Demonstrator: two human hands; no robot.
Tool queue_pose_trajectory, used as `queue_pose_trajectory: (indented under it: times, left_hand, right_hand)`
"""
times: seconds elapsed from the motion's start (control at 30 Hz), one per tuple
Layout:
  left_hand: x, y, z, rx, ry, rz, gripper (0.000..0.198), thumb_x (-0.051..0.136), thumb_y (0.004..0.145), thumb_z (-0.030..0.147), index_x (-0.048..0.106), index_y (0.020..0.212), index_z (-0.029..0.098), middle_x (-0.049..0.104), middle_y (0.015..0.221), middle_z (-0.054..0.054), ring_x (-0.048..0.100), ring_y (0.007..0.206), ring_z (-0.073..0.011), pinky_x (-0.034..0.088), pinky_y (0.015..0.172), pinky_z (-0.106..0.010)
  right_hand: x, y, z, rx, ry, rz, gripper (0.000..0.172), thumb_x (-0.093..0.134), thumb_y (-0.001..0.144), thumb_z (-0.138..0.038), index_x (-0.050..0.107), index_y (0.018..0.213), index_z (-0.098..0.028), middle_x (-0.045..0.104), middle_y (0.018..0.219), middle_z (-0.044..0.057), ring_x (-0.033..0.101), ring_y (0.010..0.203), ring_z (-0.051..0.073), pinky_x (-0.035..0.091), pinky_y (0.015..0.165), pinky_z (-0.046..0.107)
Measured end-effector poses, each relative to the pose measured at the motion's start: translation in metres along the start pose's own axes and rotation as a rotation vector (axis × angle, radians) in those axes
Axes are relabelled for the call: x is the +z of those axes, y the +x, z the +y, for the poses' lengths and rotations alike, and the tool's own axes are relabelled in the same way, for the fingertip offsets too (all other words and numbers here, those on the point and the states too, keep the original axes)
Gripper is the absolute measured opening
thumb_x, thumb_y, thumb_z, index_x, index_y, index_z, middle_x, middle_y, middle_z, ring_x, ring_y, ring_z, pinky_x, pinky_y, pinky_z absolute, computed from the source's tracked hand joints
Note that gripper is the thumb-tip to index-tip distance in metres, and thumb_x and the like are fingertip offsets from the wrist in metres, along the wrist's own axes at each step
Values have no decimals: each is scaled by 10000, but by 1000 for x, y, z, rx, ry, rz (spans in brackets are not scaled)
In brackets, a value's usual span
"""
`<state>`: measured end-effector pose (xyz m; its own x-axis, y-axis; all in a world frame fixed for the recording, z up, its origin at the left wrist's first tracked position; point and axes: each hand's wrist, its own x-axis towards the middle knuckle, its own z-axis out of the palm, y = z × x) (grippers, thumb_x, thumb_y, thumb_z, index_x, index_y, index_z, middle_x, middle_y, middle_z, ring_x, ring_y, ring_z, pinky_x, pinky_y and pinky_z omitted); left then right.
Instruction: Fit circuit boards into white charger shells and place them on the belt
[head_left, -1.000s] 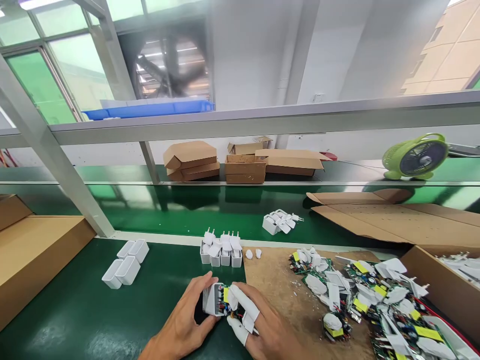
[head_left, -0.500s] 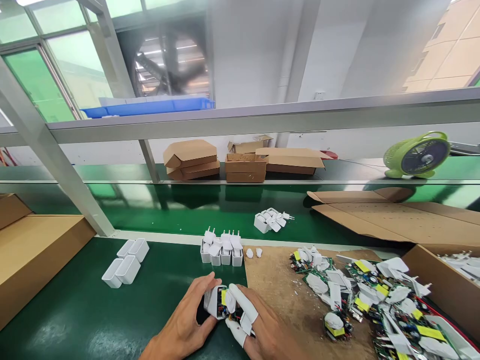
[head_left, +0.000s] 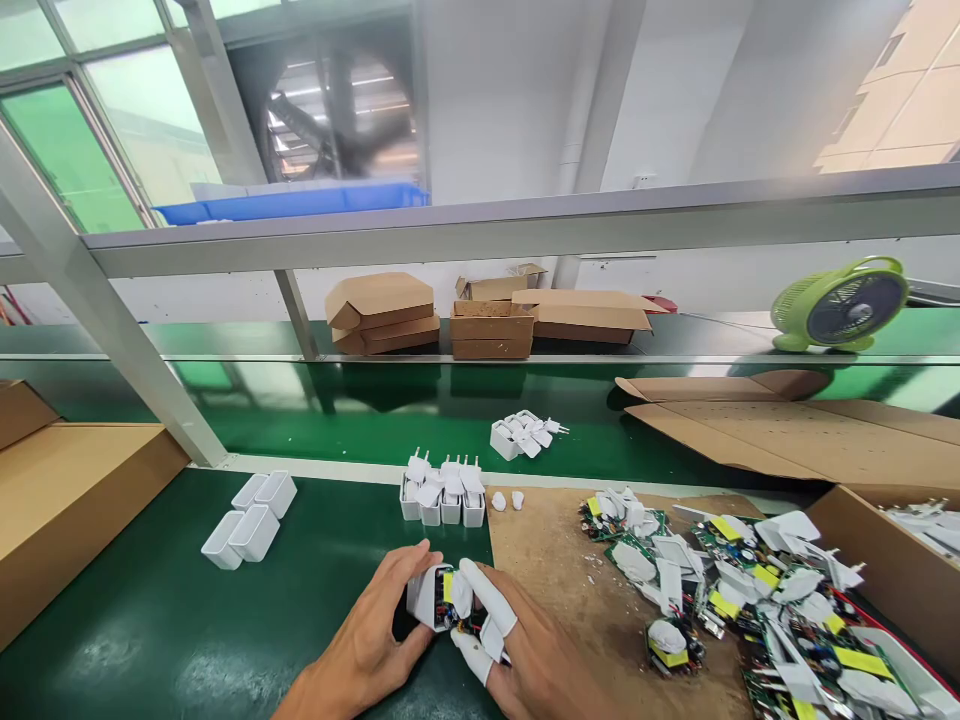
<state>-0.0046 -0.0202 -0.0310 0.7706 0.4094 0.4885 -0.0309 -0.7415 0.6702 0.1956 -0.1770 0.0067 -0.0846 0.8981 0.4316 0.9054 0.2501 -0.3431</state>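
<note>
White charger shell [head_left: 422, 597] grasped in left hand [head_left: 373, 640] grip; right hand [head_left: 525, 655] pinches circuit board [head_left: 449, 591] inside.

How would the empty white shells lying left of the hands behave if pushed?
The empty white shells look hollow and thin-walled, so they are probably light and stiff. Lying flat on the green mat, they would likely slide rather than roll or tip. Smooth plastic may feel slippery.
</note>
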Motion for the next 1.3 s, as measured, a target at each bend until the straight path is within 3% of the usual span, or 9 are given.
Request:
queue_pose_trajectory:
  times: [0.13, 0.3, 0.5, 0.73, 0.87, 0.93, 1.0, 1.13, 1.3]
  left_hand:
    - [-1, 1, 2, -5, 1, 7, 800, 623, 974, 136, 234, 1642, 343, 616, 1478, -121, 574, 1402, -294, 521, 1183, -511]
    - [-3, 2, 3, -2, 0, 10, 831, 618, 936, 98, 242, 1639, 333, 627, 1475, -120, 586, 1391, -299, 525, 1176, -516]
    - [-1, -1, -2, -13, 1, -2, 851, 620, 941, 112, 216, 1649, 354, 616, 1504, -96, 581, 1398, -279, 496, 1202, -507]
    - [-6, 2, 6, 4, 7, -5, 807, 596, 972, 132, 222, 1654, 346, 629, 1490, -106, 595, 1367, -289, 528, 1151, -513]
    - [-3, 1, 6, 38, 22, 19, 795, 619, 990, 167, 225, 1656, 352, 645, 1461, -115, 626, 1296, -298, 565, 1085, -524]
    - [1, -2, 4, 29, -3, -1, 813, 640, 985, 179, 221, 1655, 371, 643, 1467, -102, 625, 1313, -292, 556, 1108, -524]
    - [4, -4, 2, -14, -53, -42, 864, 682, 962, 200, 202, 1655, 392, 626, 1496, -86, 615, 1352, -287, 532, 1155, -524]
    - [7, -4, 2, -119, -186, -154, 936, 674, 944, 230, 103, 1664, 407, 551, 1589, -71, 569, 1436, -285, 481, 1216, -535]
    - [9, -13, -10, -146, -207, -163, 820, 577, 979, 227, 146, 1669, 334, 579, 1557, -120, 567, 1435, -305, 456, 1226, -568]
  right_hand:
    - [-1, 2, 0, 20, 39, 2, 696, 457, 912, -73, 346, 1599, -101, 584, 1495, 234, 589, 1389, 313, 567, 1124, 430]
    - [-2, 0, 1, 44, 70, -76, 860, 473, 819, -15, 286, 1649, -133, 523, 1573, 196, 538, 1437, 299, 509, 1191, 436]
    - [2, -2, 4, 33, 36, -101, 788, 467, 818, -25, 362, 1598, -65, 518, 1564, 236, 538, 1433, 316, 505, 1190, 458]
    - [-3, 1, -1, 0, 18, -73, 756, 469, 792, -9, 446, 1546, -64, 573, 1520, 207, 595, 1357, 328, 522, 1174, 446]
    - [1, 0, 1, -7, 34, -87, 797, 482, 827, -18, 356, 1609, -112, 550, 1546, 197, 582, 1372, 318, 529, 1158, 461]
    - [0, 3, 0, 1, 61, -80, 760, 510, 907, -59, 312, 1635, -152, 589, 1499, 190, 629, 1299, 305, 563, 1105, 451]
    - [-3, 8, -3, 12, 89, -58, 659, 589, 988, -180, 369, 1609, -181, 644, 1412, 181, 662, 1215, 307, 588, 1048, 454]
    - [-9, 15, -9, 67, 177, -89, 749, 836, 862, -479, 531, 1483, -191, 662, 1334, 164, 660, 1181, 328, 591, 1021, 466]
    - [-5, 8, -7, 94, 210, -66, 541, 696, 973, -284, 546, 1491, -246, 572, 1505, 137, 583, 1362, 294, 515, 1164, 433]
